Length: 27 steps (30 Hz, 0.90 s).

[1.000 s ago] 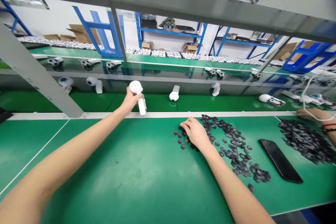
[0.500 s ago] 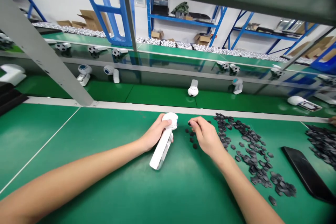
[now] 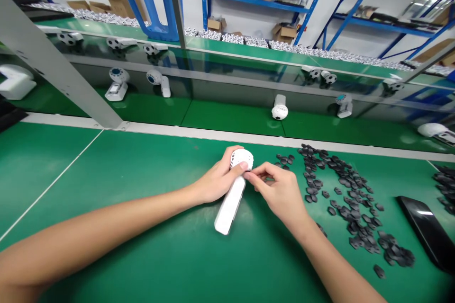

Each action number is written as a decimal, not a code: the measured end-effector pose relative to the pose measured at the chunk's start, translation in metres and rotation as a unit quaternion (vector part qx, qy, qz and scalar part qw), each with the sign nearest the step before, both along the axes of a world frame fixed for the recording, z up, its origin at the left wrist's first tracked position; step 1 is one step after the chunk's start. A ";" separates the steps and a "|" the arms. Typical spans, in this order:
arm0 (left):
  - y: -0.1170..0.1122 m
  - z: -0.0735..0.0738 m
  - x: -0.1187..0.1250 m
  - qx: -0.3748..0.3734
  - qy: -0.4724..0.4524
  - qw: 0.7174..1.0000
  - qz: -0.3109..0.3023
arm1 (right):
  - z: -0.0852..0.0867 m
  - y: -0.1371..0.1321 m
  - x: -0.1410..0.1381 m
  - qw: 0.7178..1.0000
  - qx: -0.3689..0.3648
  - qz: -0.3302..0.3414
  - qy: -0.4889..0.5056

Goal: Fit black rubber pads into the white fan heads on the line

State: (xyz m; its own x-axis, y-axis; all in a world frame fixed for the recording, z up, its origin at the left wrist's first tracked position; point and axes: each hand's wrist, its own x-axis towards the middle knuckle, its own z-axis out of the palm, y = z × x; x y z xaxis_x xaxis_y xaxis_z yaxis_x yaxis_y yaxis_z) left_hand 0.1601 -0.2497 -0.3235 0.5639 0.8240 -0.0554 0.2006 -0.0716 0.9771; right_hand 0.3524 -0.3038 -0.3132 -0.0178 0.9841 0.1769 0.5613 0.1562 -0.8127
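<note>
Device [image 3: 228, 210] braced at its head [image 3: 242, 156], a dark piece [image 3: 248, 171] pinched at the edge

I have my left hand [image 3: 218, 181] curled around the head of the white device, near the middle of the frame, thumb across the front and fingers behind. Gripping it there, I judge, keeps the head from turning, and it leaves the right-hand edge bare. The handle slants down towards the lower middle of the frame, out of the way of my other hand; whether its end touches the table [image 3: 152, 246] I cannot tell.

My right hand [image 3: 282, 191] is nearly closed, thumb and forefinger drawn together on the dark piece, mostly hidden, right against the head. So small a thing seems to need a fingertip pinch, not a whole grasp. The loose black pieces [image 3: 350, 182] spread over the right of the frame, presumably on that side for my right hand's easy reach. A black phone-like slab [image 3: 424, 227] lies beyond them, well apart from the device.

Against the frame half a second ago, my right hand is no longer apart from the device: the strip of green between them is gone and the fingertips meet the head. The small cluster [image 3: 284, 161] now shows plainly past my knuckles. My left hand keeps the same hold, and the white rail [image 3: 199, 133] sits higher in view.
</note>
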 end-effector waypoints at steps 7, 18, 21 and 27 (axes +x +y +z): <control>-0.002 0.002 0.004 0.013 -0.024 1.000 0.012 | -0.002 -0.001 0.003 0.995 0.030 0.005 -0.094; 0.006 -0.001 0.004 -0.030 -0.065 0.997 -0.014 | -0.004 0.000 0.003 0.993 0.049 0.033 -0.102; 0.010 0.002 0.002 -0.114 -0.112 0.986 -0.040 | 0.003 0.001 0.015 0.992 0.059 0.055 -0.101; 0.010 0.003 -0.006 -0.193 -0.143 0.970 -0.015 | 0.004 0.006 0.059 0.985 0.049 0.006 -0.166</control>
State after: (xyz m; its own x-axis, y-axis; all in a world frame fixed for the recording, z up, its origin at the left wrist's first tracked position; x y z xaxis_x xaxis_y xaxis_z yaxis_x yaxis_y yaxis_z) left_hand 0.1546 -0.2395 -0.3208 0.6254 0.7557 -0.1944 -0.0800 0.3100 0.9474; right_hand 0.4113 -0.2980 -0.3091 -0.1020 0.9621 0.2527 0.7908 0.2326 -0.5662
